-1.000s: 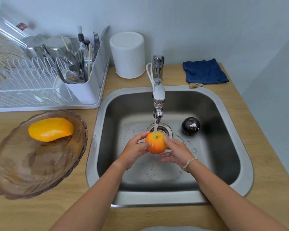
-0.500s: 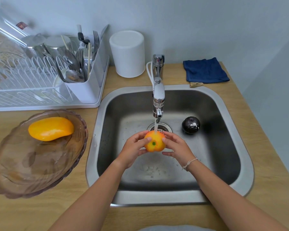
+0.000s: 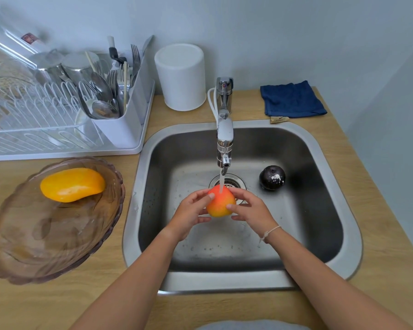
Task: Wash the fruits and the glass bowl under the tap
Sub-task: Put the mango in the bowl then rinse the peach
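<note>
An orange-red round fruit (image 3: 220, 202) sits under the running stream from the tap (image 3: 224, 136), over the steel sink (image 3: 153, 151). My left hand (image 3: 191, 214) grips it from the left and my right hand (image 3: 252, 211) grips it from the right, fingers curled round it. A dark purple fruit (image 3: 271, 177), wet with white specks, lies on the sink floor right of the drain. On the counter to the left stands the brownish glass bowl (image 3: 45, 246) with a yellow mango (image 3: 72, 184) inside.
A white dish rack (image 3: 65, 129) with cutlery and metal cups stands behind the bowl. A white cylinder container (image 3: 180, 76) is left of the tap, a folded blue cloth (image 3: 292, 99) to its right. The wall runs close along the right.
The fruit has turned in my hands under the stream, from its yellow stem end to its red side. Both hands stayed in place; the mango and dark fruit have not moved.
</note>
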A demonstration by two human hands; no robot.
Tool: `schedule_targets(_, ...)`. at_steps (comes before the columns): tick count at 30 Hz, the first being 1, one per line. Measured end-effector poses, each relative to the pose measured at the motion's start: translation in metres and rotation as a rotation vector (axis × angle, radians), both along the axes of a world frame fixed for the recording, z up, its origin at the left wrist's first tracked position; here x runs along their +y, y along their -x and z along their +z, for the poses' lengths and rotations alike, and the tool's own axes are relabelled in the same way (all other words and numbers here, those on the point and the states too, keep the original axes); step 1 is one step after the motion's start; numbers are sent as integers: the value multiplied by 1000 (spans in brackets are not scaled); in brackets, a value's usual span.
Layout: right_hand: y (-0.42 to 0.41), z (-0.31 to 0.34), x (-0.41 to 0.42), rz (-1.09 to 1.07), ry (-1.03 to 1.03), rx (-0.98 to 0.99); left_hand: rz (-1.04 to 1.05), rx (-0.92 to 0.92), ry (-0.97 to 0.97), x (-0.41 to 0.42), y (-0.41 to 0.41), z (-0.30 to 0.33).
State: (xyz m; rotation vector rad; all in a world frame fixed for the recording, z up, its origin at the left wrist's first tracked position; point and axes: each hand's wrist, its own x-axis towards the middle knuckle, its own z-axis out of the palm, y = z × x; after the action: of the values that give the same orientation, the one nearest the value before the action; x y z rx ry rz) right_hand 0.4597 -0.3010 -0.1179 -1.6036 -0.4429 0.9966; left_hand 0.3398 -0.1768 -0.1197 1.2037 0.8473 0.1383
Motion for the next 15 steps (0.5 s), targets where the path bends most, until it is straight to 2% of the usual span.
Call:
schedule_targets(7, -1, 0, 0, -31, -13, -31, 5, -37, 41, 1, 1, -1)
schedule_targets(15, -3, 4, 0, -55, 83, 287, -10, -62, 130, 0, 1, 1)
